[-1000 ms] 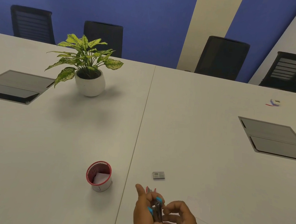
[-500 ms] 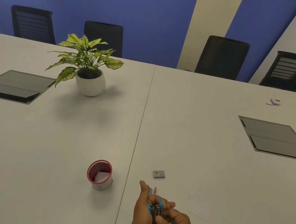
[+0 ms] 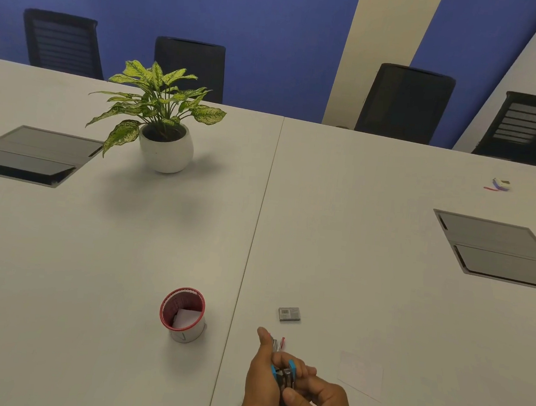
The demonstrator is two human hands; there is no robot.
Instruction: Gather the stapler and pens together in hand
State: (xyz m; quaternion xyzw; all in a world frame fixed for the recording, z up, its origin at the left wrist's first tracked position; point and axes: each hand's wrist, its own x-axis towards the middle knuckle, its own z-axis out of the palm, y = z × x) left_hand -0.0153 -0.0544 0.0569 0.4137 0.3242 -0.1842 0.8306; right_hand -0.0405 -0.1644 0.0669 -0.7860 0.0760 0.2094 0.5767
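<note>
The small grey box (image 3: 289,314) bears what looks like a barcode; its print is unreadable.

Matt white table (image 3: 354,244); glossy white ceramic-looking pot (image 3: 166,152).

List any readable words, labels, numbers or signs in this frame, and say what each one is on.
None can be read.
Small grey box: barcode and print, too small to read.
Red-rimmed cup: no text visible.
Pens in the hands: any markings blurred.
White paper slip: looks blank.
</note>
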